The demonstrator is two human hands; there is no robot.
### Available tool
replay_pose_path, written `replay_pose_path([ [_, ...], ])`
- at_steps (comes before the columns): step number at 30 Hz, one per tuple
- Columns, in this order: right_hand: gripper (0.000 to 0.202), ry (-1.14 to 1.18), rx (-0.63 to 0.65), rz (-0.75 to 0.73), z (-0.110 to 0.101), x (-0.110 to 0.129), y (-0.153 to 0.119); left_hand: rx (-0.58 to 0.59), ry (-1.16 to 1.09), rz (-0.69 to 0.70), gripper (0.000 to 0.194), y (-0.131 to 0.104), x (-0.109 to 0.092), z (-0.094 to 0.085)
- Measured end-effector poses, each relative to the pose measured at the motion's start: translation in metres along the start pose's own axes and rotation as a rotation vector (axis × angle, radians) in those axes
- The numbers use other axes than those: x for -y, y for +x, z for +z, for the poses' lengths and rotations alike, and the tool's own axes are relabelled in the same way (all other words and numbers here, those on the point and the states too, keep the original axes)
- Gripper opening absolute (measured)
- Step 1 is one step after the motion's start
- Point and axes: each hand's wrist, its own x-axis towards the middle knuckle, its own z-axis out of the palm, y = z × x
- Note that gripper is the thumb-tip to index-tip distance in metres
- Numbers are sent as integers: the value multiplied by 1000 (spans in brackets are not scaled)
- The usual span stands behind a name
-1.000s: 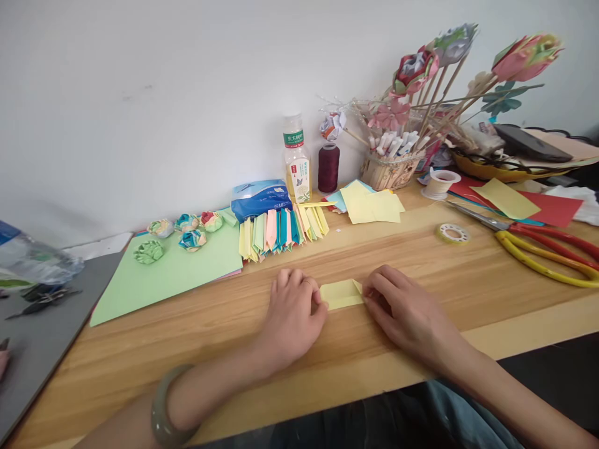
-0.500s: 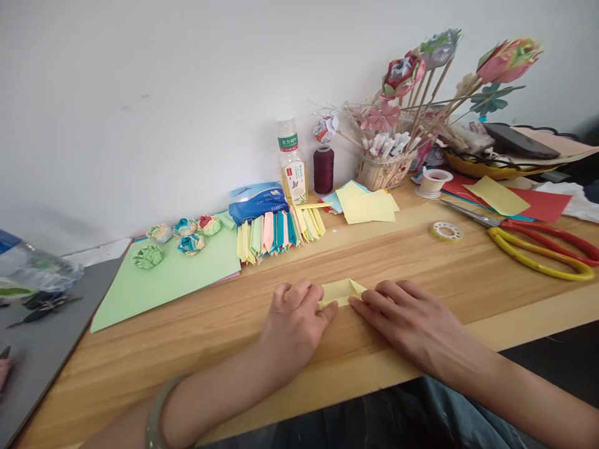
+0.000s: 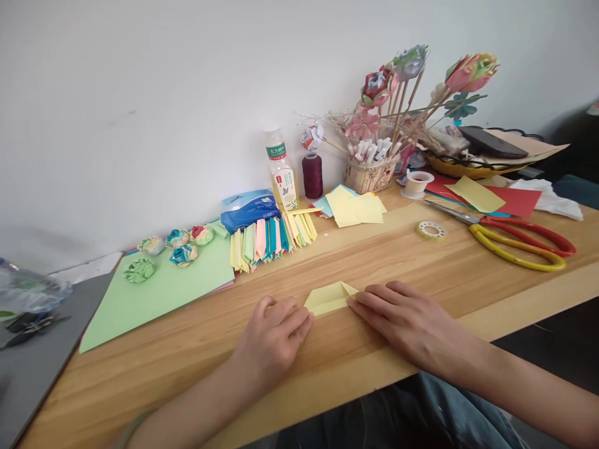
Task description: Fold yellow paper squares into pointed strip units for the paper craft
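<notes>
A small sheet of yellow paper [image 3: 330, 298], partly folded, lies flat on the wooden table in front of me. Its upper right corner rises in a small fold. My left hand [image 3: 276, 330] has its fingers bent together, with thumb and index fingertip pinching at the paper's lower left corner. At the right end, my right hand [image 3: 402, 318] presses its fingers and thumb together on the paper, hiding that corner. Beyond the paper stands a row of folded paper strips [image 3: 271, 240] in yellow, green, pink and blue.
Left: several paper flowers [image 3: 182, 254] on a green sheet [image 3: 159, 305]. Behind: a blue tissue pack [image 3: 250, 211], a bottle [image 3: 283, 178], thread [image 3: 312, 176] and yellow squares [image 3: 355, 209]. Right: a tape roll [image 3: 431, 230], scissors [image 3: 519, 240] and a pen basket [image 3: 372, 176].
My left hand has slid left and toward me along the paper, uncovering its slanted left end. My right hand stays at the right end. The camera view has shifted slightly.
</notes>
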Motion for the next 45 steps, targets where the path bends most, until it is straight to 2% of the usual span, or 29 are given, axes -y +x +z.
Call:
replay_pose_path([
  [8,31,-6,-39,-22,-2,-5,-11,19,94,103,21,1,5,0],
  [12,31,28,-56,-40,-6,5,-10,17,164,118,24,8,15,4],
  [15,29,109,-72,28,-8,22,-4,88,117,1,23,20,16,6],
  [19,25,348,14,68,-12,40,8,243,-14,-211,28,40,10,8],
  [22,32,532,18,33,-16,30,13,302,-137,-225,36,52,11,10],
  [25,39,541,-55,89,-14,1,14,315,-269,-182,31,60,18,15],
  [28,44,356,-58,116,-5,-24,15,287,-333,-143,31,66,23,19],
  [30,40,262,-25,86,2,-30,14,225,-343,-180,29,65,23,19],
  [33,34,111,-56,62,9,-25,11,106,-347,-213,15,56,19,16],
  [36,31,12,-102,65,13,-18,9,34,-302,-132,18,43,13,14],
  [38,29,7,-106,63,14,-16,8,19,-274,-108,20,37,11,15],
  [45,25,163,-132,78,20,-21,6,14,-274,-164,20,35,11,20],
])
